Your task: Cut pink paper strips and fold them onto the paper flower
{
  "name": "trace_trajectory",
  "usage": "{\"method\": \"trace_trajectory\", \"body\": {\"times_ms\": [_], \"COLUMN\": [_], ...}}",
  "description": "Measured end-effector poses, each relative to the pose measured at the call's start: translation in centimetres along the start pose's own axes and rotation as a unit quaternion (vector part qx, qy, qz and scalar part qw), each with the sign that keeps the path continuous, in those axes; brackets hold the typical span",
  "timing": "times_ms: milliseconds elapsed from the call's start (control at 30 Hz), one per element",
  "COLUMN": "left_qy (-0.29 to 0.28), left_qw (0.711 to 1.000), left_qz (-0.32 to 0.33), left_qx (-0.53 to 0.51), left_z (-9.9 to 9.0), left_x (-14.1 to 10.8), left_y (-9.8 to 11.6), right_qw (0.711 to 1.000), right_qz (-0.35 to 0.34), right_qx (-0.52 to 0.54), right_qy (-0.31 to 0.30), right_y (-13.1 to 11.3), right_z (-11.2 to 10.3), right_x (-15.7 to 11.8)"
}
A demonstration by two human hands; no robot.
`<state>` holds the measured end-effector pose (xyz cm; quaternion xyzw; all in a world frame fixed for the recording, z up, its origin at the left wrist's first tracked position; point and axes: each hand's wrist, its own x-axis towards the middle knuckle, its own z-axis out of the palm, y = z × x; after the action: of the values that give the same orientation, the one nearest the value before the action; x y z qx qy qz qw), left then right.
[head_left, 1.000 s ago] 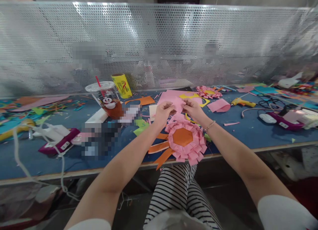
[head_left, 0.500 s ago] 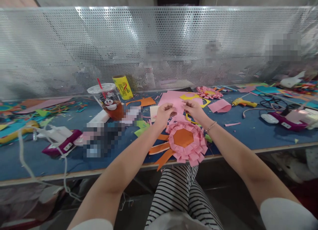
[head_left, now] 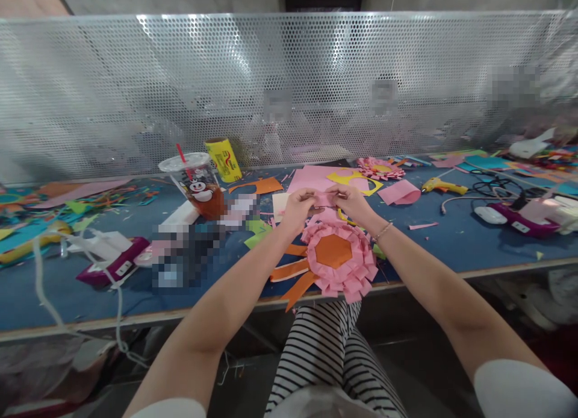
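Both hands meet over the middle of the blue table, just beyond a pink paper flower (head_left: 345, 273) with an orange centre. My left hand (head_left: 303, 205) is closed in a pinch on the left end of a small pink paper piece (head_left: 324, 201). The other end of that piece is pinched by my right hand (head_left: 347, 200). Orange paper strips (head_left: 293, 270) stick out from the flower's left side. A larger pink sheet (head_left: 307, 178) and a yellow cut-out sheet (head_left: 356, 180) lie behind my hands.
A plastic cup (head_left: 198, 186) of brown drink and a yellow roll (head_left: 224, 159) stand at left. A yellow glue gun (head_left: 445, 187) lies at right, near a purple power strip (head_left: 528, 222). Another purple strip (head_left: 115, 262) with white cables is at left. A perforated metal screen (head_left: 316, 74) runs behind.
My right hand has moved slightly left, closer to my left hand. The pink piece between them now shows a folded or raised edge.
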<state>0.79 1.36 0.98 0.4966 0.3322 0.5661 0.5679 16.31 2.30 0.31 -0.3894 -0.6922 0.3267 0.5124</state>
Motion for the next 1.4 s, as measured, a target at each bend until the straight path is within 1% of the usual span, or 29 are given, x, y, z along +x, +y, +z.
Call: {"method": "trace_trajectory", "body": {"times_ms": [133, 267, 333, 400, 533, 600, 733, 900, 1167, 1400], "left_qy": [-0.015, -0.015, -0.016, -0.019, -0.020, -0.013, -0.018, -0.028, -0.026, -0.019], "left_qw": [0.999, 0.998, 0.997, 0.998, 1.000, 1.000, 0.999, 0.996, 0.999, 1.000], "left_qz": [-0.018, -0.035, -0.038, -0.027, 0.005, 0.011, 0.012, 0.034, -0.001, -0.009], "left_qx": [-0.023, -0.053, -0.064, -0.058, -0.004, 0.011, 0.032, 0.082, 0.035, 0.019], "left_z": [-0.3, -0.5, -0.5, -0.4, -0.3, -0.4, -0.5, -0.5, -0.3, -0.2], "left_x": [0.0, 0.2, 0.2, 0.2, 0.3, 0.3, 0.4, 0.4, 0.2, 0.2], "left_y": [0.1, 0.2, 0.3, 0.2, 0.0, -0.2, -0.3, -0.3, -0.1, 0.1], "right_qw": [0.999, 0.994, 0.992, 0.995, 0.999, 0.998, 0.998, 0.998, 0.998, 0.998], "right_qz": [0.006, 0.011, 0.009, -0.006, -0.049, -0.055, -0.052, -0.032, -0.020, -0.024], "right_qx": [0.035, 0.104, 0.123, 0.099, 0.000, -0.013, -0.014, 0.006, 0.020, 0.029], "right_qy": [0.002, -0.003, -0.008, -0.008, 0.006, 0.010, 0.027, 0.045, 0.060, 0.055], "right_y": [-0.1, -0.2, -0.3, -0.3, 0.3, 0.6, 0.5, -0.3, -0.4, -0.4], "right_z": [0.0, 0.0, 0.0, 0.0, -0.1, -0.1, 0.0, 0.2, 0.2, 0.2], "right_x": [0.1, 0.0, -0.1, -0.1, 0.2, 0.3, 0.3, 0.0, 0.0, 0.0]}}
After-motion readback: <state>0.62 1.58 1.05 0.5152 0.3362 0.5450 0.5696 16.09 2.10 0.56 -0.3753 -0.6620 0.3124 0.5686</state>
